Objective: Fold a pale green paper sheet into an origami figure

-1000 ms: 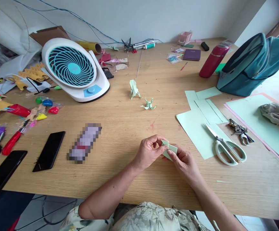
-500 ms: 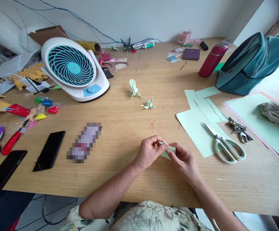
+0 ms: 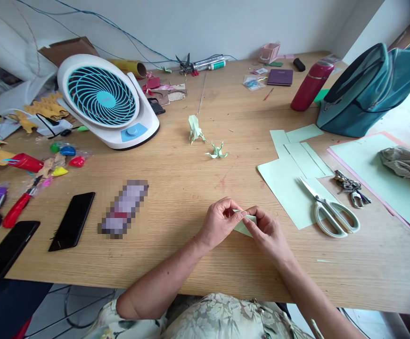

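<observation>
One big wooden table (image 3: 169, 179) here, with pale green paper sheets (image 3: 284, 193) overlapping toward the right and the white-handled scissors (image 3: 324, 204) lying on them, but the real action is in the two bare hands. Over the last second the right hand (image 3: 270, 235) has closed in, its index finger now reaching over the paper's top edge toward the left fingertips, and the little flap that was sticking up between them has dropped mostly out of sight. To me that looks like a fold going from being lined up to being pinched down, though the crease itself is covered. The left hand (image 3: 221, 221) has a thumb-and-finger grip on one end of it, the right does the same on the other. Can't tell if the fingertips actually touch. Farther back sit two folded paper figures, a taller one (image 3: 195, 130) and a low spiky one (image 3: 217, 150), neither being handled. And the folded green paper (image 3: 242, 228) itself? Right between the hands, a corner poking out below the thumbs.
</observation>
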{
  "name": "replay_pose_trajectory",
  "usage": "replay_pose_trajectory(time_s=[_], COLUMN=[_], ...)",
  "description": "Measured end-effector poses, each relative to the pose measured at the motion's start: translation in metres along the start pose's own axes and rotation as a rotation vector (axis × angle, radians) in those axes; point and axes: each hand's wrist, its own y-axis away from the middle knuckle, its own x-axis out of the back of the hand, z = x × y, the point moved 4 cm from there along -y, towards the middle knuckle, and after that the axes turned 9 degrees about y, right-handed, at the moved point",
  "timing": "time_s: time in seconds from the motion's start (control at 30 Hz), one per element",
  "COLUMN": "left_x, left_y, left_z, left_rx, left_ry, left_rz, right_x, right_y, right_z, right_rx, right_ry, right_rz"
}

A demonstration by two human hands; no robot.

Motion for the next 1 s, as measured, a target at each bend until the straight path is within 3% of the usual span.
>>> replay_pose_trajectory(time_s=[0.4, 0.67, 1.0], left_x=[0.004, 0.005, 0.006], left_y=[-0.001, -0.001, -0.003], left_z=[-0.004, -0.011, -0.014], left_rx=[0.044, 0.089, 0.114], left_ry=[0.103, 0.184, 0.273], left_rz=[0.026, 0.045, 0.06], right_x=[0.0, -0.001, -0.001], right_y=[0.0, -0.001, 0.001], right_z=[-0.002, 0.007, 0.006], right_rx=[0.018, -0.062, -0.031], right_ry=[-0.131, 0.021, -0.056], right_rz=[-0.03, -0.042, -0.089])
